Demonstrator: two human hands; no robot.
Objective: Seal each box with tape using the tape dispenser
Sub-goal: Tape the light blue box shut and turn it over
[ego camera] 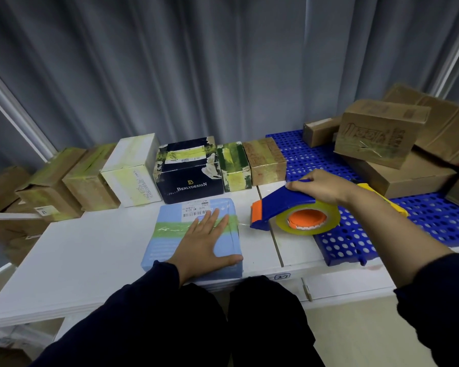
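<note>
Your knees in dark trousers sit right under the lens, tucked against the near edge of the white table. Just above them your left hand lies flat on the pale blue box, fingers straight and spread, thumb out along the near right corner. That box rests at the table's front, and a greenish strip of tape crosses its top under your fingertips.

Over to the right, your right hand grips the blue tape dispenser from above, fingers curled over its back. It sits low, just beside the box's right edge, orange nose pointing at the box. Its yellowish roll overlaps the edge of the blue perforated mat.

Along the back stands a row of taped boxes, a white box next to a dark box. Brown boxes pile up on the mat, far right, with a grey curtain behind everything.
</note>
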